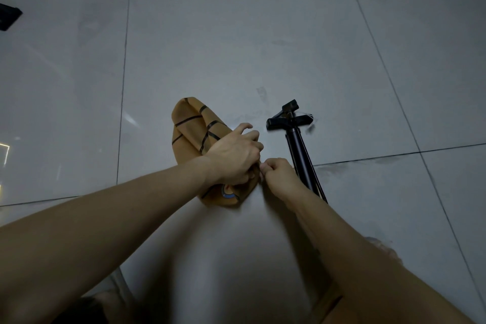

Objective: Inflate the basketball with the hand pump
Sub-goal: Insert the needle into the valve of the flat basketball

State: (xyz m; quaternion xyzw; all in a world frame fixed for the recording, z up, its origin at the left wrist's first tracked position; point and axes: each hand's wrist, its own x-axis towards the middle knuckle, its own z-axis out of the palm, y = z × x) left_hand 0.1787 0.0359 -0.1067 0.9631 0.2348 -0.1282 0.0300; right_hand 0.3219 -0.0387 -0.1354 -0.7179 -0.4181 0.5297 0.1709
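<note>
Gripping the deflated basketball, left hand pins it to the floor; right hand curled at its edge, contents indiscernible. Advise connecting the hand pump squarely.

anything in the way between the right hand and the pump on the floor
Nothing visible. The hand pump lies on the tiled floor close beside the right hand, with no object between them. The left hand grips the deflated basketball.
</note>
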